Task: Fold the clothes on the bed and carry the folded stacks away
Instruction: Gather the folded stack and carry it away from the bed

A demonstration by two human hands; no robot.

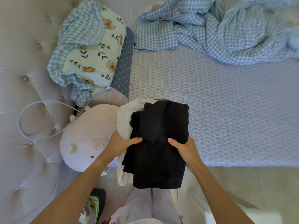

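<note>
Both hands are gripping the stack [155, 143] — the left hand [120, 145] at its left side, the right hand [184, 147] at its right, thumbs pressing on the black top. The stack is hanging at the bed [226, 110] edge, white cloth [125, 120] peeking out beside a plush [87, 136].
</note>
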